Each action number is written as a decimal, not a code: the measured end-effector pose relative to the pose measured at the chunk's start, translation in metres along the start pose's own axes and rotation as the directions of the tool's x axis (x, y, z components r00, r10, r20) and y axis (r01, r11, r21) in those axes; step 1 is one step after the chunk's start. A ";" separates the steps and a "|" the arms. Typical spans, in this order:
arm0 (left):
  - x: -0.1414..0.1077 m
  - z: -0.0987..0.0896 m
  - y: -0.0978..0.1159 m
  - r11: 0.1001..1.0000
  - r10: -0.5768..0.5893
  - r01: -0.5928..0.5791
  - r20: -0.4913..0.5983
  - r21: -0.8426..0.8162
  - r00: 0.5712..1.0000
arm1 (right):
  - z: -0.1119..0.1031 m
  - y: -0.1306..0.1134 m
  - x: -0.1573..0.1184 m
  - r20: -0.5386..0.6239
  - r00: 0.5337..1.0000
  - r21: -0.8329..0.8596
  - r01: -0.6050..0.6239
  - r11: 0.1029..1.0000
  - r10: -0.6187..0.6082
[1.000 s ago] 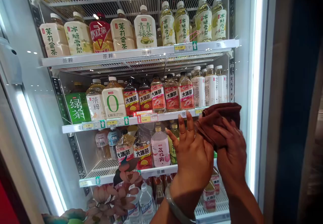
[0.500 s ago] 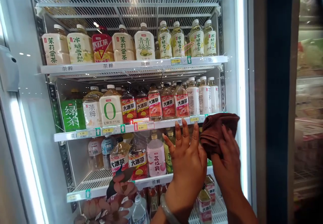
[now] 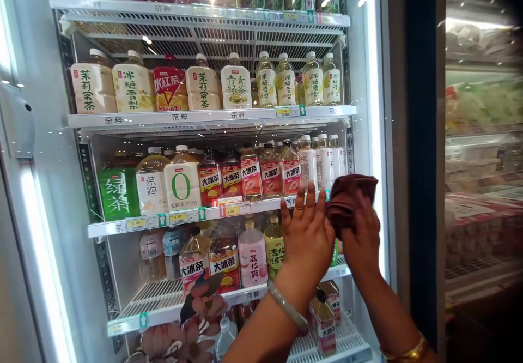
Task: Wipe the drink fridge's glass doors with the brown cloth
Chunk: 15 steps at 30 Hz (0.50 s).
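Apparently, wiping is in hand: the right hand point(image 3: 363, 235) curls its grip around a bunched brown cloth point(image 3: 347, 202), raised before the drinks cooler point(image 3: 362, 68); beside it, the left hand point(image 3: 307, 240) extends its fingers, seemingly holding nothing. Another stroke would call for pressing the cloth flat.

Brown cloth point(image 3: 344, 198) in right grip point(image 3: 363, 237), bottles point(image 3: 251, 256) beyond

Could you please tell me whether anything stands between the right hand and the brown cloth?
Nothing visible does: the right hand is directly on the brown cloth, with the left hand beside the cloth.
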<state>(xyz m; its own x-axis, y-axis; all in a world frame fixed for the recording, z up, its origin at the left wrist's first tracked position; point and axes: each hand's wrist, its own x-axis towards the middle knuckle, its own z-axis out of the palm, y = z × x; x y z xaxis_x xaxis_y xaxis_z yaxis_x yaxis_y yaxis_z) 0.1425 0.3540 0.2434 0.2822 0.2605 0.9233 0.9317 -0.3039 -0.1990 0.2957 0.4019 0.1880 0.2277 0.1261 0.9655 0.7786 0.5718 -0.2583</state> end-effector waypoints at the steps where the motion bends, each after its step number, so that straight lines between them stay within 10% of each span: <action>1: 0.005 -0.002 0.000 1.000 -0.008 0.008 0.004 -0.004 1.000 | 0.000 -0.004 0.002 0.032 0.997 -0.006 0.073 0.997 -0.073; 4: 0.015 -0.007 -0.005 0.999 -0.043 0.043 0.013 -0.007 0.999 | -0.002 -0.001 0.013 0.039 0.975 -0.006 0.218 0.976 -0.218; 8: 0.019 -0.015 -0.012 0.996 -0.081 0.082 0.053 -0.025 0.995 | 0.002 -0.005 0.038 -0.094 0.989 -0.062 0.105 0.993 -0.110; 15: 0.018 -0.029 -0.028 0.988 -0.149 0.155 0.133 -0.029 0.980 | -0.006 -0.035 0.045 0.184 0.897 0.034 0.403 0.915 -0.402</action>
<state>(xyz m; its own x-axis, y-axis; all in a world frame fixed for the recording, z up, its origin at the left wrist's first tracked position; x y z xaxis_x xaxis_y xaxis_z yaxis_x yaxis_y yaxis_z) 0.1145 0.3404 0.2753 0.1676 0.4225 0.8907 0.9572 -0.2861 -0.0444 0.2821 0.3828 0.2404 -0.2166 0.0325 0.9757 0.7839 0.6015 0.1540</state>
